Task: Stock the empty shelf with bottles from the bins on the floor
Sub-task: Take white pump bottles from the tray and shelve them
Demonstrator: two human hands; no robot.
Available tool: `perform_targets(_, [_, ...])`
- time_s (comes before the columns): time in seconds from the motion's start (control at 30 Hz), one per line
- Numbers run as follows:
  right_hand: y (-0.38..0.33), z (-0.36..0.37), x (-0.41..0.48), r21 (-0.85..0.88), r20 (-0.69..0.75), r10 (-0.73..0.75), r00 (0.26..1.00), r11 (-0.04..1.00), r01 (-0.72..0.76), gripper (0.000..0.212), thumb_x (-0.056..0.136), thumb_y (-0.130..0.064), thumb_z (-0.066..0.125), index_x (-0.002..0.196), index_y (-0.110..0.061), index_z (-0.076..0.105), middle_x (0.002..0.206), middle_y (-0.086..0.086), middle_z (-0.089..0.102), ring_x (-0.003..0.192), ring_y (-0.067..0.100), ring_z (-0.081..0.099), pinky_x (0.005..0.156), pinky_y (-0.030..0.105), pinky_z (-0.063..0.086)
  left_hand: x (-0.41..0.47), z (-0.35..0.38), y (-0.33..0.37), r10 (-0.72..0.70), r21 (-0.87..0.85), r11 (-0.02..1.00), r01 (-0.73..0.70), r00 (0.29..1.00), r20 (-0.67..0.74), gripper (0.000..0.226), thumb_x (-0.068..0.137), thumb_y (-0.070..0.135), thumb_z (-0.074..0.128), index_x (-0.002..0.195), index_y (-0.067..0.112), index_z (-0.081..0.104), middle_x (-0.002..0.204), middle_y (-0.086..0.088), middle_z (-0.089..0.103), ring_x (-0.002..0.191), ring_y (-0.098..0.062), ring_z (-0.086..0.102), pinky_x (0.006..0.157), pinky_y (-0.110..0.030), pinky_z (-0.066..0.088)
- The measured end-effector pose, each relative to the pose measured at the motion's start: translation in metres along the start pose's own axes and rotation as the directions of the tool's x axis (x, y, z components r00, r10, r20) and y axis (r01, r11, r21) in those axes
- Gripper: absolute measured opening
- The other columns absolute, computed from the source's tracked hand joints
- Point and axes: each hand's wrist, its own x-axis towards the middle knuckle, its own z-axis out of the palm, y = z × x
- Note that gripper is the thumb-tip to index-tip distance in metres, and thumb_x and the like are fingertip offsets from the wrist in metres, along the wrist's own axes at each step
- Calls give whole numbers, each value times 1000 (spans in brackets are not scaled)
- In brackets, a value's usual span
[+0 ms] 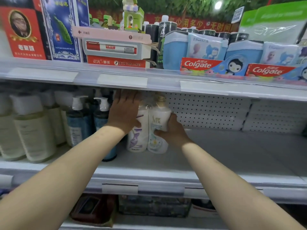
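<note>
White twin-packed bottles (159, 117) were held upright on the shelf (232, 151) at frame centre, the right grip (172, 130) curled round them, the left grip (124, 112) pressed flat alongside.

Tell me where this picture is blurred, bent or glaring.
Head view: pale yellowish white-capped bottles at left are blurred; the white upper shelf rail bows from wide-angle distortion; a bright lamp glares at top; the plastic-wrapped white bottle pair looks sharper.

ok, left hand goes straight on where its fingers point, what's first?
Likely the pegboard at the back: the left hand lies flat beside the twin pack, pointing inward. Depth unclear; the upper shelf is close above.
</note>
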Motion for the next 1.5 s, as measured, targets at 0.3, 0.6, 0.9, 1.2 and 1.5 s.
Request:
perform_targets(0.3, [11,-54,-38,-330,93,63,994,943,-29,114,70,-41,87,156,-28,13,152,9,42,137,32,43,107,47,44,-50,-16,47,-191,-119,973,199,979,75,121,71,55,79,157,24,0,165,-11,-2,151,-33,-3,122,-47,1])
perform_targets(0.6, [66,-119,-141,-584,211,-79,974,789,191,93,72,-55,82,147,-33,32,143,7,40,135,31,33,101,44,42,-155,-32,171,-224,-289,923,256,965,137,85,71,39,85,139,30,36,147,-9,25,131,-33,30,89,-44,50])
perform_targets(0.9, [146,-147,-242,-606,296,-180,938,723,331,81,70,-53,84,138,-32,43,126,2,44,121,26,38,91,38,41,-238,-14,265,-160,-282,933,224,959,232,72,75,38,82,134,29,43,144,-9,32,126,-31,36,87,-41,50])
perform_targets(1.2, [242,-88,-306,-597,435,62,898,766,236,69,76,-56,78,131,-28,48,124,3,46,120,27,40,90,39,42,-318,57,295,-107,-238,931,276,832,545,71,78,46,79,137,29,42,146,-10,32,132,-32,33,97,-42,44])
perform_targets(1.5, [352,35,-355,-574,563,324,761,815,77,59,82,-56,73,129,-26,56,127,3,53,123,26,44,97,38,41,-414,184,302,54,-318,865,388,558,828,70,84,51,71,143,28,41,150,-5,32,139,-28,28,106,-42,37])
